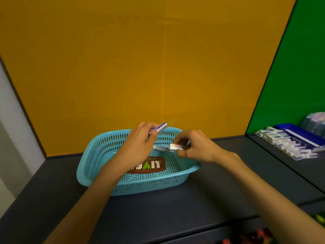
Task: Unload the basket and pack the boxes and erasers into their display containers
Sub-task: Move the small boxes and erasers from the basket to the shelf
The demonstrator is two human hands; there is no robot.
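One turquoise basket [98, 166] on the counter [175, 208], with one brown label [149, 167] on its floor. Two hands over it: left hand [139, 147], right hand [195, 147]. One small box [161, 127] in the left; two, perhaps three, by the right [174, 147], blurred. One blue tray [299, 132] at right; row of boxes [284, 143] beside it, too blurred for counting.

Basket at the middle of the counter, stock off to the right.

The turquoise perforated plastic basket [98, 161] sits on the dark grey counter [158, 212], in front of the orange back panel [140, 67]. Both hands are over it: the left hand [139, 147] holds a small white-and-blue box [161, 127] above the far rim, and the right hand [195, 148] holds a white eraser [174, 147] just beside it. Well apart to the right, rows of small white boxes [288, 146] lie before a blue tray [299, 132], under the green side panel [299, 76].
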